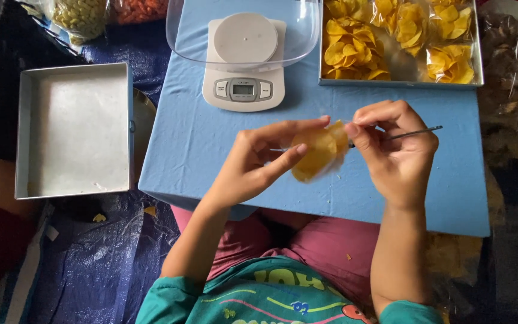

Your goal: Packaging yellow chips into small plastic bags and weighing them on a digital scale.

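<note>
My left hand (258, 157) holds a small clear packet of yellow chips (318, 151) over the blue table (199, 144), thumb and fingers pinching it from the left. My right hand (394, 151) pinches the packet's right edge and also grips a thin metal tool (416, 132) that sticks out to the right. Both hands are close together, just in front of my body.
A white kitchen scale (244, 72) with a clear plastic bowl (181, 36) stands at the table's far side. A tray of bagged yellow chips (355, 54) sits at the far right. An empty metal tray (73, 129) lies left. Bags of snacks (82, 17) lie at the top left.
</note>
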